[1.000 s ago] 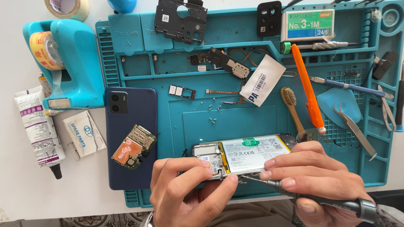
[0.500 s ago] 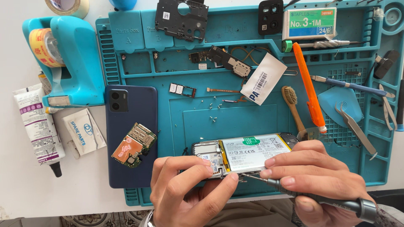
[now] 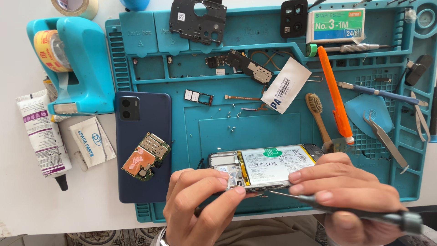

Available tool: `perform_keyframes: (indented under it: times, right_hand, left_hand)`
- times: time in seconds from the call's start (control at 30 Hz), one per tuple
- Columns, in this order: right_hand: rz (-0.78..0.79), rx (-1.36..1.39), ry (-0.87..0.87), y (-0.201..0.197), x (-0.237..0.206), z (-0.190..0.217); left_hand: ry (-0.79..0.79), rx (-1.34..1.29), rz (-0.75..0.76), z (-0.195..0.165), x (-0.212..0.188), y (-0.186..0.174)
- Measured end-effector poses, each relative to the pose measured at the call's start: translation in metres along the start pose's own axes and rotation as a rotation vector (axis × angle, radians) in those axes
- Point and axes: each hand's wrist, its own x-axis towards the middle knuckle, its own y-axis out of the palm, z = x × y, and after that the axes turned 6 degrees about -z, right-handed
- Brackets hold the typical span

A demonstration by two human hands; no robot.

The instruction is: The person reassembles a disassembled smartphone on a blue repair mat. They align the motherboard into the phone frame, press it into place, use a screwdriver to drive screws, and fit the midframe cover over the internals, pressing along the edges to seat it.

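Over teal repair mat (image 3: 273, 123), my left hand (image 3: 200, 205) pinches opened phone (image 3: 261, 166) steady; right hand (image 3: 350, 196) grips screwdriver (image 3: 346, 210), tip apparently at its edge

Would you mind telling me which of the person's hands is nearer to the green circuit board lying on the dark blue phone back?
Left. The left hand sits just right of and below the circuit board; the right hand is far across the mat, beyond the opened phone.

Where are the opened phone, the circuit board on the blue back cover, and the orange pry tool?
opened phone (image 3: 273, 166), head view, on its battery.
circuit board (image 3: 145, 156), head view, board's middle.
orange pry tool (image 3: 334, 95), head view, mid-handle.
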Motion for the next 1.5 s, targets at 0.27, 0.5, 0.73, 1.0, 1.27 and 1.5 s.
perform_keyframes:
  times: [0.27,0.5,0.73,1.0,1.27,1.5]
  right_hand:
    - [-0.050,0.009,0.019,0.002,-0.002,-0.001]
    - [0.022,-0.020,-0.013,0.000,0.005,0.001]
    - [0.400,-0.327,-0.145,-0.029,0.018,0.029]
    - [0.413,-0.387,-0.102,-0.016,0.013,0.031]
    - [0.410,-0.396,-0.147,-0.013,0.016,0.028]
    - [0.375,-0.431,-0.162,-0.007,0.016,0.030]
  left_hand:
    - [0.024,0.042,0.061,0.000,0.002,-0.007]
    - [0.015,0.030,0.033,0.000,0.001,-0.004]
    - [-0.045,-0.027,-0.027,-0.001,-0.002,-0.001]
    - [-0.023,-0.022,0.015,-0.002,0.007,-0.008]
    - [0.001,-0.008,-0.026,-0.003,0.010,-0.005]
    - [-0.002,-0.008,-0.027,-0.003,0.012,-0.004]
